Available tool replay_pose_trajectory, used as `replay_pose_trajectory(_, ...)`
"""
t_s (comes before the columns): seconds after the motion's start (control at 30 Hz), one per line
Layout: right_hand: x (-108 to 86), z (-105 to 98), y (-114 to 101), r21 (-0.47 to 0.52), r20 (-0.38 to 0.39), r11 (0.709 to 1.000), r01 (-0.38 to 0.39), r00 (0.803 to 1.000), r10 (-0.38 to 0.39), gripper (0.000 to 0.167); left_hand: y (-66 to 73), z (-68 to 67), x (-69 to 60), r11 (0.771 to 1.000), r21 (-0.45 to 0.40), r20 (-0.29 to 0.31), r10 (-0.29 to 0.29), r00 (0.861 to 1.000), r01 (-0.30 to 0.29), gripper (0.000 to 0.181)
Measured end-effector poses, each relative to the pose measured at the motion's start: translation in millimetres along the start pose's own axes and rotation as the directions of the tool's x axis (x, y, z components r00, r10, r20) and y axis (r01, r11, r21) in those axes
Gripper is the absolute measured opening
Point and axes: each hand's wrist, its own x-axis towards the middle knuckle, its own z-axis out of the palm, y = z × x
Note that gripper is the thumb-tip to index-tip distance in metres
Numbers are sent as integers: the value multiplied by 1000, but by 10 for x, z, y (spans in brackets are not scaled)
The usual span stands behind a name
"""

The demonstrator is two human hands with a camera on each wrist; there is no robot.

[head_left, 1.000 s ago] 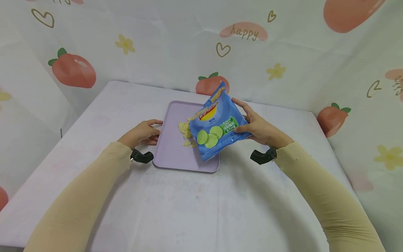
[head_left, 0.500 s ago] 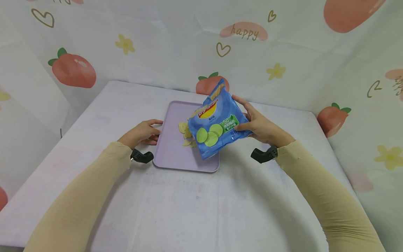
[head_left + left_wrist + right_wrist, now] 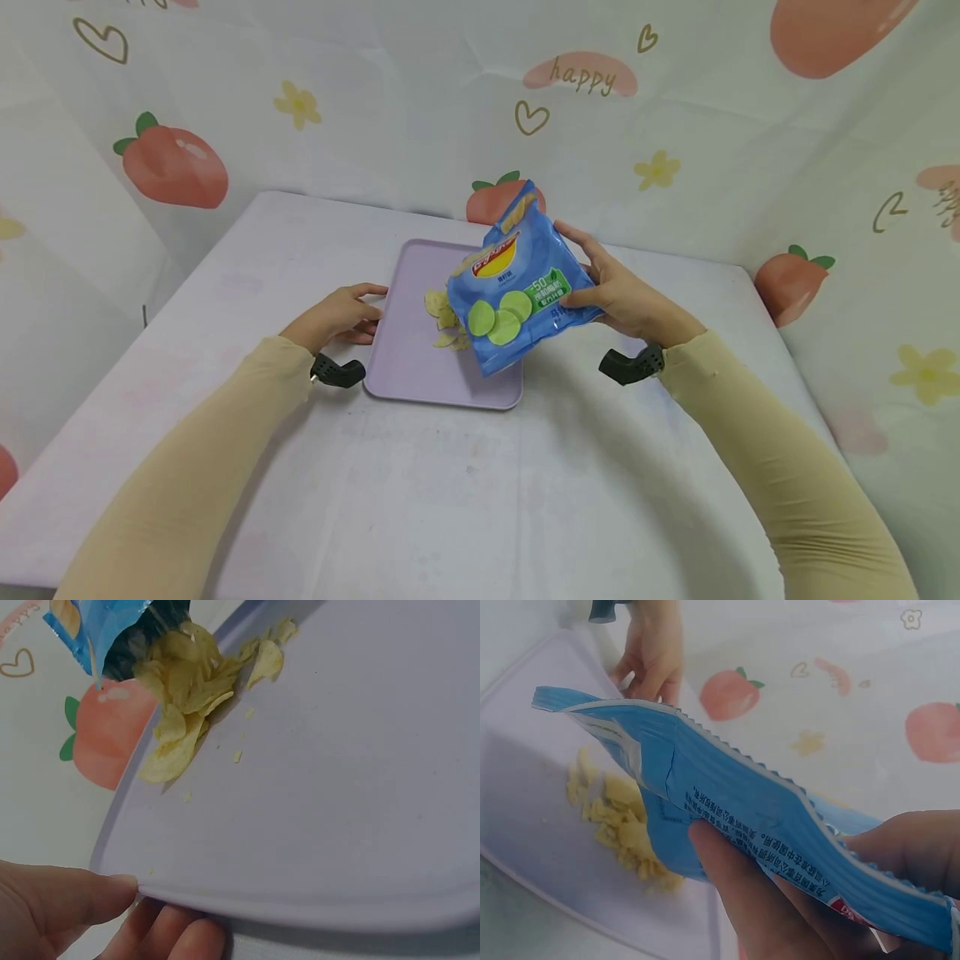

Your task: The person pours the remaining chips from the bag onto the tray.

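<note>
My right hand (image 3: pixel 626 300) grips a blue bag of potato chips (image 3: pixel 517 283) by its bottom end, thumb on the printed front and fingers behind. The bag is tilted over a light purple tray (image 3: pixel 420 379), its torn mouth facing left and down. Potato chips (image 3: pixel 187 682) lie heaped on the tray at the mouth, which shows dark inside in the left wrist view. My left hand (image 3: pixel 333 318) holds the tray's left rim, thumb against the edge and fingers curled below it. How far the fingers reach under is hidden.
A white-covered table (image 3: pixel 420 500) bears the tray near its back edge. Behind hangs a cloth backdrop (image 3: pixel 420 108) printed with peaches, hearts and flowers. Small crumbs (image 3: pixel 238 757) are scattered on the tray. A black wrist device (image 3: pixel 339 372) sits at each sleeve cuff.
My right hand has lifted the bag slightly upward, and its top corner stands a little higher. The left hand and the tray have stayed in place.
</note>
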Motion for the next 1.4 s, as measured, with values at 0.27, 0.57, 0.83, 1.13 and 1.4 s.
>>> replay_pose_trajectory(0.27, 2, -5, -24, 1, 1, 1000, 9, 1000, -9, 95, -2, -9, -2, 1000, -1, 6, -2, 1000, 2, 59)
replay_pose_trajectory(0.57, -8, -3, -62, -9, -10, 1000, 13, 1000, -13, 94, -8, -17, -2, 1000, -8, 5, -4, 1000, 4, 59)
replay_pose_trajectory(0.83, -10, -14, -71, -3, -1, 1000, 26, 1000, -26, 94, -9, -15, 2, 1000, -9, 11, -10, 1000, 10, 59)
replay_pose_trajectory(1.13, -9, -22, -75, -8, -9, 1000, 20, 1000, -20, 93, -6, -19, 13, 1000, -16, 12, -13, 1000, 13, 60)
replay_pose_trajectory(1.4, -6, -25, -57, 0, -8, 1000, 7, 1000, -7, 93, -8, -13, 16, 1000, -16, 10, -16, 1000, 16, 59)
